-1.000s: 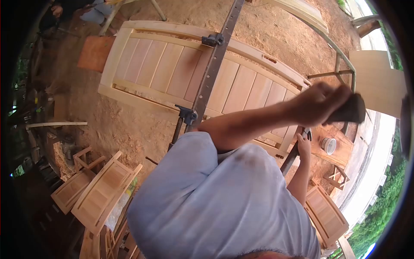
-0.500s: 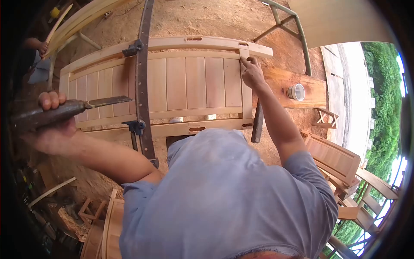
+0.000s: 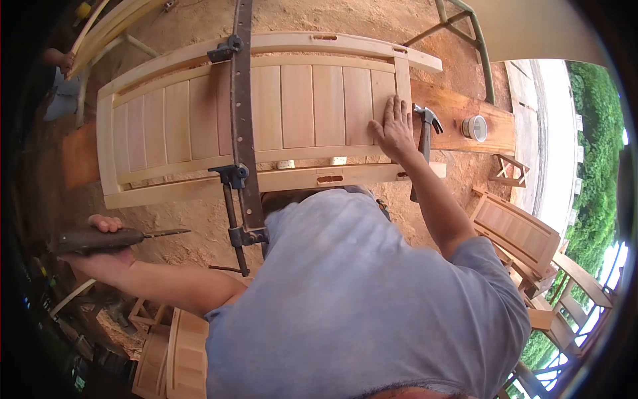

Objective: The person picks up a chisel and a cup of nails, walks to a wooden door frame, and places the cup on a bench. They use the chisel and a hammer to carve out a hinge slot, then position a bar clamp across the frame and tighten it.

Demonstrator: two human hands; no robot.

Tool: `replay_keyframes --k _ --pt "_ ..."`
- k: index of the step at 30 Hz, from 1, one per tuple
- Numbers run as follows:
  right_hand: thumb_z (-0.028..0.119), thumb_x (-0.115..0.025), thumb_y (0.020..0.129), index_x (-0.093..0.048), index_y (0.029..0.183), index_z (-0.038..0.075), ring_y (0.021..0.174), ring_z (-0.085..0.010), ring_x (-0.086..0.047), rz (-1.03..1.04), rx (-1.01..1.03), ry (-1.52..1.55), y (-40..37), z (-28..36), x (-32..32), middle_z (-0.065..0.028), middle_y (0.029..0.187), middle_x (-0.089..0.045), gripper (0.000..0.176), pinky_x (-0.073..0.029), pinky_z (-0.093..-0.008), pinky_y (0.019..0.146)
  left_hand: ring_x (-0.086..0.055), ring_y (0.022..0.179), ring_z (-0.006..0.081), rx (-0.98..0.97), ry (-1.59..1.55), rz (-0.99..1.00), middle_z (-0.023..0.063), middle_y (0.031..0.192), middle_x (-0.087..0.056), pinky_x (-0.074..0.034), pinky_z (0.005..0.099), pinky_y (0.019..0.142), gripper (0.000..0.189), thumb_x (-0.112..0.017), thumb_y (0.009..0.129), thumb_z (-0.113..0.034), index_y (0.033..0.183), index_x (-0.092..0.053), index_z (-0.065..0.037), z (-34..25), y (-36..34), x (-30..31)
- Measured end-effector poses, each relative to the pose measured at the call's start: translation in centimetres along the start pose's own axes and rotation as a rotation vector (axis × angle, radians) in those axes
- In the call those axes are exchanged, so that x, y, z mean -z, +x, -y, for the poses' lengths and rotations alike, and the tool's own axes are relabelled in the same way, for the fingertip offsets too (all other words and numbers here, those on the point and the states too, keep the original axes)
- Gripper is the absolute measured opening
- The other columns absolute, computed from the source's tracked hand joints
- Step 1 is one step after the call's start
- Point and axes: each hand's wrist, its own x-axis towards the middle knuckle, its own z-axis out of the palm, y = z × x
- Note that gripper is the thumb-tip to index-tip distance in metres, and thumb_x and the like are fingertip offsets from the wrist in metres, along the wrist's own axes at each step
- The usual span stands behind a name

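My left hand (image 3: 109,259), out to the left, is wrapped round the thick dark handle of a chisel (image 3: 90,241); its narrow blade points right. My right hand (image 3: 396,131) lies with its fingers stretched on the right end of a slatted wooden panel (image 3: 297,106). Beside that hand a claw hammer (image 3: 425,130) rests, its handle partly hidden by my forearm. Long rails with mortise slots run along both long sides of the panel, and a dark metal bar clamp (image 3: 243,120) crosses over it.
A wooden plank (image 3: 495,133) under the panel carries a white cup (image 3: 474,128). Metal trestle legs (image 3: 484,60) stand at the upper right. Framed wooden panels (image 3: 515,229) lean at the lower right. At the far upper left, another person's hand (image 3: 66,62) is near pale strips.
My left hand has moved down with the chisel, away from the panel. My right hand has shifted down the panel's end and flattened. The view has shifted, and the hammer's head now shows.
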Motion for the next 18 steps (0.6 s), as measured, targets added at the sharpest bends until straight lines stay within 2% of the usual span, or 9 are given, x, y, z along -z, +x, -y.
replay_keyframes --k 2,4,5,7,8,10,13,15,18 --pt "0.054 -0.039 0.095 -0.014 0.147 -0.009 0.146 -0.0432 -0.003 0.007 -0.028 0.008 -3.4 1.6 -0.8 -0.0278 0.156 -0.007 0.086 -0.007 -0.0523 0.117 -0.05 0.057 0.0215 0.047 0.098 -0.198 0.011 0.066 -0.053 -0.045 0.0319 0.056 0.082 -0.027 0.082 -0.084 0.092 -0.052 -0.007 0.4 -0.2 -1.2" --pt "0.054 -0.042 0.095 -0.014 0.147 -0.01 0.146 -0.0434 -0.002 -0.033 0.04 0.044 -7.0 3.5 -1.9 -0.0281 0.156 -0.006 0.087 -0.006 -0.0521 0.117 -0.051 0.056 0.0217 0.08 0.154 -0.183 0.0115 0.066 -0.053 -0.045 0.0321 0.054 0.079 -0.029 0.085 -0.081 0.096 -0.051 -0.007 1.8 0.0 -0.1" --pt "0.053 -0.045 0.094 -0.015 0.148 -0.009 0.145 -0.0442 0.0 0.037 0.042 0.043 -8.3 5.0 -1.6 -0.0286 0.156 -0.005 0.087 -0.005 -0.0516 0.117 -0.052 0.056 0.0218 0.094 0.188 -0.177 0.012 0.066 -0.054 -0.046 0.0322 0.053 0.075 -0.03 0.087 -0.078 0.099 -0.05 -0.007 2.3 0.1 -0.6" --pt "0.053 -0.045 0.094 -0.017 0.15 -0.003 0.146 -0.0413 -0.002 0.062 0.248 0.156 -10.1 6.5 -2.4 -0.0253 0.157 -0.007 0.084 -0.005 -0.0508 0.118 -0.051 0.055 0.0217 0.095 0.205 -0.207 0.0121 0.065 -0.054 -0.046 0.0318 0.053 0.071 -0.029 0.091 -0.074 0.1 -0.048 -0.007 2.7 -0.3 -1.4" --pt "0.053 -0.045 0.094 -0.017 0.15 -0.003 0.146 -0.0413 -0.002 0.046 0.236 0.159 -9.5 7.1 -2.3 -0.0253 0.157 -0.007 0.084 -0.005 -0.0508 0.118 -0.051 0.054 0.0217 0.138 0.231 -0.23 0.012 0.064 -0.054 -0.045 0.0316 0.053 0.07 -0.029 0.091 -0.074 0.1 -0.048 -0.007 2.8 -0.6 -1.6" --pt "0.055 -0.043 0.094 -0.02 0.151 0.005 0.147 -0.0368 -0.005 0.109 0.46 0.214 -7.8 7.8 -1.9 -0.0196 0.159 -0.011 0.079 -0.006 -0.05 0.119 -0.051 0.053 0.0209 0.196 0.268 -0.269 0.011 0.062 -0.053 -0.045 0.0313 0.05 0.069 -0.028 0.093 -0.072 0.101 -0.048 -0.006 2.9 -1.3 -3.0" --pt "0.053 -0.044 0.094 -0.022 0.152 0.008 0.148 -0.0327 -0.007 -0.044 0.376 0.135 -3.8 7.9 -2.3 -0.0155 0.159 -0.013 0.076 -0.007 -0.0476 0.119 -0.05 0.055 0.0205 0.169 0.423 -0.332 0.0079 0.063 -0.052 -0.044 0.0313 0.054 0.081 -0.026 0.088 -0.079 0.09 -0.052 -0.003 2.9 -1.6 -4.7" --pt "0.055 -0.041 0.094 -0.022 0.152 0.008 0.148 -0.0317 -0.008 -0.09 0.351 0.119 -1.0 6.6 -2.1 -0.014 0.159 -0.013 0.078 -0.007 -0.0461 0.119 -0.051 0.052 0.0198 0.169 0.508 -0.22 0.0077 0.059 -0.051 -0.044 0.0313 0.05 0.08 -0.03 0.087 -0.079 0.088 -0.054 -0.003 3.0 -1.2 -4.4" --pt "0.057 -0.04 0.093 -0.021 0.152 0.007 0.148 -0.0311 -0.01 -0.178 0.144 0.091 2.4 4.0 -1.5 -0.0138 0.159 -0.014 0.079 -0.007 -0.0481 0.119 -0.054 0.054 0.0185 0.15 0.687 -0.181 0.0083 0.061 -0.055 -0.045 0.0297 0.052 0.085 -0.034 0.083 -0.083 0.08 -0.058 -0.002 2.6 -1.9 -5.8"
